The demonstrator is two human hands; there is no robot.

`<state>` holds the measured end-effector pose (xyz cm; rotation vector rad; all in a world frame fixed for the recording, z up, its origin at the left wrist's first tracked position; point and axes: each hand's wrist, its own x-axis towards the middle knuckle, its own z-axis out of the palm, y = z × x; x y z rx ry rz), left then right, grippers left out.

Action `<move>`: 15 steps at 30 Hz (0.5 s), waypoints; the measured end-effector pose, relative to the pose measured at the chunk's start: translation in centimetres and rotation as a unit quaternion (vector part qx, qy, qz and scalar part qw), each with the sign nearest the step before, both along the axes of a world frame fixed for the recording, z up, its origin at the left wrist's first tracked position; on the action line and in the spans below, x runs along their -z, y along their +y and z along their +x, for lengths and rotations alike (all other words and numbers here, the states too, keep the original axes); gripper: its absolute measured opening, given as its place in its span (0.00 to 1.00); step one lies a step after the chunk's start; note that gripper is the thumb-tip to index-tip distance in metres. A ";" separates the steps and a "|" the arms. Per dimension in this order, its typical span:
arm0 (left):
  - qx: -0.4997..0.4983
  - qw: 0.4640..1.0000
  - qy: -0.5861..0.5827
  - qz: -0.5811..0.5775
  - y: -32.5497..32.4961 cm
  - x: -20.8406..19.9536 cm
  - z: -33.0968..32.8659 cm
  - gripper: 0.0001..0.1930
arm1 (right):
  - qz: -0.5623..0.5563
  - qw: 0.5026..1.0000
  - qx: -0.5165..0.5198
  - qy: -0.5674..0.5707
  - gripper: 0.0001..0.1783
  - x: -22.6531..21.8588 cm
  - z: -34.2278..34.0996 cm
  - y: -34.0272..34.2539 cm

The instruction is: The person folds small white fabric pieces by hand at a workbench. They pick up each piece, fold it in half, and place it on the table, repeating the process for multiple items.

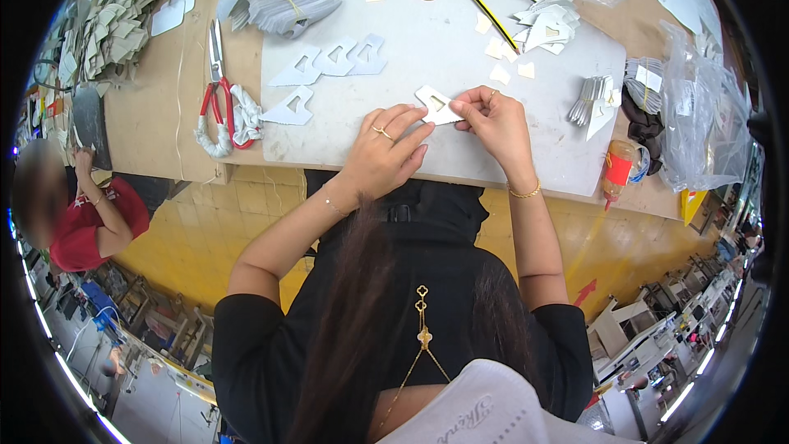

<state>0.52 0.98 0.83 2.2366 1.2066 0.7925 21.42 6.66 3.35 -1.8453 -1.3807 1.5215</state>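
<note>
A small white cut-out piece with a window-like hole and a toothed lower edge is held over the grey-white work sheet. Pinched between the thumb and fingers of my right hand is its right end. My left hand lies just left of it, fingers loosely stretched and a little apart, fingertips at the piece's lower left edge. Whether they press on it I cannot tell. To the left, a single similar piece lies below a row of overlapping pieces.
Red-handled scissors lie at left near banded grey bundles. A yellow-black stick, small cream scraps and stacked white pieces are behind. At right stand a glue bottle and plastic bags. Another person works far left.
</note>
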 end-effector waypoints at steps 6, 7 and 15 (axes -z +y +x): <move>0.010 0.999 0.030 0.008 0.2 0.2 0.0 0.20 | 0.015 1.000 -0.008 -0.023 0.12 0.1 -0.1 0.0; 0.011 0.999 0.033 0.006 0.2 0.2 -0.1 0.20 | 0.019 0.999 -0.008 -0.027 0.12 0.1 -0.2 -0.1; 0.012 0.999 0.042 0.014 0.4 0.2 -0.1 0.17 | 0.042 0.998 -0.009 -0.053 0.12 0.2 -0.7 -0.5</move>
